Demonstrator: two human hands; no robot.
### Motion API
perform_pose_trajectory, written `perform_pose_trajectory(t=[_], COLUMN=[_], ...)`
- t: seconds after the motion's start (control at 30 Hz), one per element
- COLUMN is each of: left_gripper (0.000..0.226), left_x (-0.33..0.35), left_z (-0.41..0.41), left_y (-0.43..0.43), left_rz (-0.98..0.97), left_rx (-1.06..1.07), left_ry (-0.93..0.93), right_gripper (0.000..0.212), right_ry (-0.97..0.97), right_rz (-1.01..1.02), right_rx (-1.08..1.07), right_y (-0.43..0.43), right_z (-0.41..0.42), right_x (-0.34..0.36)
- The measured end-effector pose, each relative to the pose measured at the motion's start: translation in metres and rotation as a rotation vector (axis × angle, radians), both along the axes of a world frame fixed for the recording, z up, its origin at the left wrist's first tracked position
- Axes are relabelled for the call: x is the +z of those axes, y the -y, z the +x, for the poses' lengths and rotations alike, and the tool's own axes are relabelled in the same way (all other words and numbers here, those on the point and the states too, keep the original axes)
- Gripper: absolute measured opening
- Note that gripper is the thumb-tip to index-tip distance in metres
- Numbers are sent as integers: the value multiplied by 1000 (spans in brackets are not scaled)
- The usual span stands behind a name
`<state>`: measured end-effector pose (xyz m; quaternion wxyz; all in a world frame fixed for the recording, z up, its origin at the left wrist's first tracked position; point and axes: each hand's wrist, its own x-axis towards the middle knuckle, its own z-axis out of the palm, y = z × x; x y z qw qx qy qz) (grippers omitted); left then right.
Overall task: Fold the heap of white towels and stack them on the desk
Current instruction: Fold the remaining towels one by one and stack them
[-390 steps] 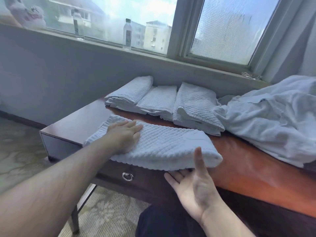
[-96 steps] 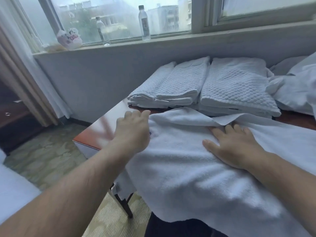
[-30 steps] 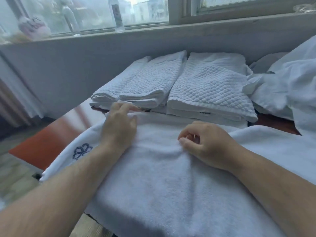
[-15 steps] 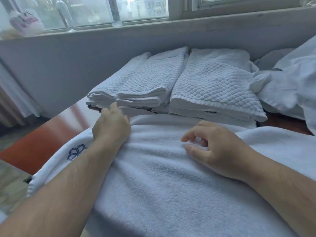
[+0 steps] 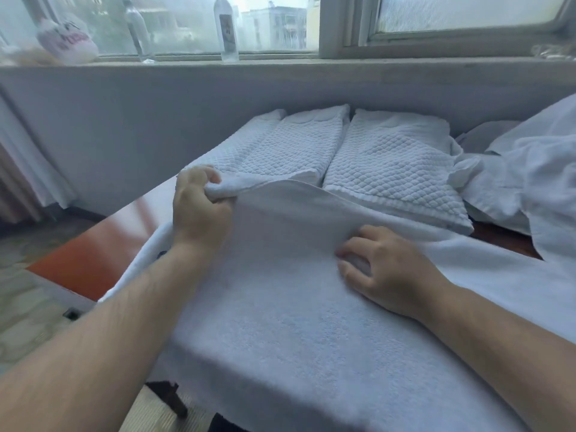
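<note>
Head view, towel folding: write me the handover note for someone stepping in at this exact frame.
Left hand: grips the far edge of the plush towel and holds it raised above the desk.
Right hand: fingers curled on the towel's middle; whether it pinches cloth is unclear.
Done: folded waffle towels lie in side-by-side stacks at the back of the desk.
Left: fold this towel, which is spread open and hangs over the near desk edge, stack it, then work through the unfolded heap at the right.
</note>
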<state>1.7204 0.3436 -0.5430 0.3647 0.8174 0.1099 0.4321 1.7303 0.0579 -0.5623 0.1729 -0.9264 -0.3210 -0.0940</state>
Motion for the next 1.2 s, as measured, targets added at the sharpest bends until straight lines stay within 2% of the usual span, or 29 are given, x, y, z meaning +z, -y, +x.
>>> perform_pose_trajectory(t=[0.1, 0.17, 0.23, 0.3, 0.37, 0.47, 0.57, 0.67, 0.73, 0.77, 0.83, 0.9, 0.93, 1.07, 1.2], left_gripper=[18, 23, 32, 34, 31, 34, 23, 16, 24, 32, 46, 49, 46, 31, 40], left_x=[11, 19, 24, 31, 38, 47, 54, 54, 51, 51, 54, 59, 61, 63, 64], left_z=[-6, -14, -11, -13, -12, -7, 0, 7, 13, 16, 19, 18, 17, 12, 2], left_y=[-21, -38, -44, -56, -69, -84, -93, -98, -100, -102, -103, -103, -103, -110, -121], left_rz=[193, 369, 535, 613, 618, 522, 478, 590, 653, 616, 401, 186, 158, 350, 627], left_rx=[-18, -13, -49, -77, -113, -122, -124, -80, -27, -38, -133, -216, -225, -238, -241], left_ry=[-222, -379, -462, -518, -538, -540, -631, -714, -661, -613, -521, -492, -491, -542, -617], right_gripper=[41, 44, 44, 48, 51, 53, 55, 49, 40, 38, 38, 35, 33, 36, 43], right_ry=[108, 74, -99, -206, -178, -142, -153, -171, -147, -133, -111, -105, -98, -40, -37], right_rz=[-315, -276, -139, -157, -247, -243, -267, -249, -239, -237, -206, -168, -158, -140, -147], right_rx=[-174, -62, 111, 229, 244, 231, 255, 221, 168, 139, 113, 111, 110, 105, 91], right_y=[-22, -53, -76, -97, -105, -104, -99, -100, -110, -118, -133, -141, -141, -137, -139], right_z=[-5, -16, -26, -37, -38, -28, -22, -23, -23, -23, -23, -21, -20, -15, -12], right_x=[10, 16, 14, 8, -3, -6, -6, -1, 6, 11, 17, 12, 7, -11, -12])
